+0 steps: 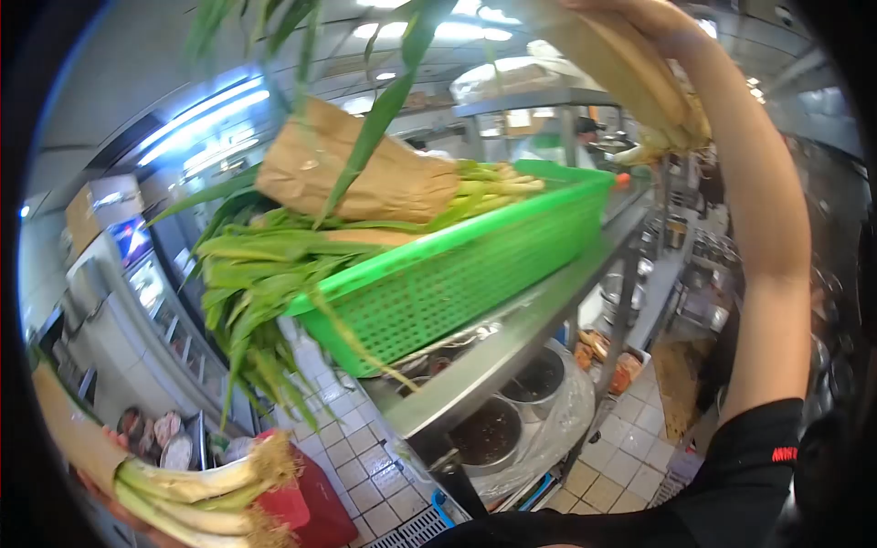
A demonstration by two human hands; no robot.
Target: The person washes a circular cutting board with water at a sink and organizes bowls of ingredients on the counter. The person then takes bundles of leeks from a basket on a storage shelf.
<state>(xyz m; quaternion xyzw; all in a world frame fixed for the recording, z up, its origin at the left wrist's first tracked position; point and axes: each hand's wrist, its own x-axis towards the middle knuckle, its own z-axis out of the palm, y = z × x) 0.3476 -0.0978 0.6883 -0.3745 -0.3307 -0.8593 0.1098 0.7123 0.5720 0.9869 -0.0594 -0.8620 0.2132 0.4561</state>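
My right hand [644,20] is raised at the top, fingers wrapped round a paper-wrapped bunch of leeks [662,137]; its roots point down to the right. Long green leaves hang at the top centre. At the lower left edge my left hand [114,507], mostly hidden, is closed under another bunch of leeks [196,493], also in brown paper, with its white ends and roots pointing right. Between the hands stands a green perforated basket [457,288]. Inside it lie more leeks [265,251] and a brown paper wrap [356,169], leaves drooping over its left end.
The basket rests on a metal shelf [512,352]. Below are pots of dark contents [484,434] and a plastic sheet [571,416]. A red bin [315,502] stands on the tiled floor [365,457]. A glass-door fridge [155,292] is at left, more metal shelving behind.
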